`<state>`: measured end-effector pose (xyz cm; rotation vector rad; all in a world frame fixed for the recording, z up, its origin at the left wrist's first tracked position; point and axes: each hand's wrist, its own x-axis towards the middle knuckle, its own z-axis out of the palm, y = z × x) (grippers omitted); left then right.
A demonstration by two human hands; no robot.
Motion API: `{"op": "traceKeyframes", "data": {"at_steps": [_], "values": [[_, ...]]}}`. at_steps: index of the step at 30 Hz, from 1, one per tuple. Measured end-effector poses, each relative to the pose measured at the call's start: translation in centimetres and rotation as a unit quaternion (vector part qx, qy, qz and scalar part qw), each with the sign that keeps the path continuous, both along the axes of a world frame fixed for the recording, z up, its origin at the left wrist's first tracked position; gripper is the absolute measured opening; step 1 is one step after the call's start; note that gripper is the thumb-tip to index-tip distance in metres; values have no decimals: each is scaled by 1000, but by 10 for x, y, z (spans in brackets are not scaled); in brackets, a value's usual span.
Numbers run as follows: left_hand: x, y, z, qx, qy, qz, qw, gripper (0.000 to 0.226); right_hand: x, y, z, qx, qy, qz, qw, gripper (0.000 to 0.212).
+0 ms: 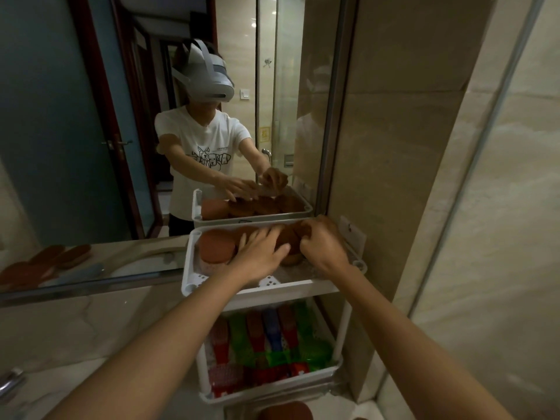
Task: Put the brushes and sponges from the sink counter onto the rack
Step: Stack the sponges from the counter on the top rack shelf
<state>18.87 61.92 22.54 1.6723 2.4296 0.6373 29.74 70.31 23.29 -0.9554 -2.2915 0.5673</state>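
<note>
Both hands are settling brown brushes into the rack's top tray (285, 287): the left hand (260, 253) lies spread flat on them, the right hand (322, 242) curls around one brush (298, 233); next, fetch what remains on the worktop (91, 322).
</note>
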Motion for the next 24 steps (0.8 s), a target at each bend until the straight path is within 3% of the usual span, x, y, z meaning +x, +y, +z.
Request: {"op": "traceKeyframes", "data": {"at_steps": [6, 10, 13, 16, 19, 24], "values": [[-4, -73, 31, 211, -94, 159, 960, 27, -17, -84, 15, 87, 96, 37, 991, 22], [-17, -163, 20, 257, -146, 231, 927, 23, -42, -175, -4, 66, 181, 89, 977, 23], [-30, -244, -13, 260, -204, 303, 894, 25, -59, -254, -41, 43, 183, 142, 972, 31], [-43, -329, -67, 239, -259, 372, 859, 28, -76, -331, -90, -53, 128, 198, 970, 35], [-50, -404, -118, 153, -265, 451, 838, 27, -92, -399, -137, -107, -8, 257, 960, 35], [-63, -522, -192, 45, -245, 536, 806, 20, -110, -499, -208, -111, -206, 367, 900, 40]]}}
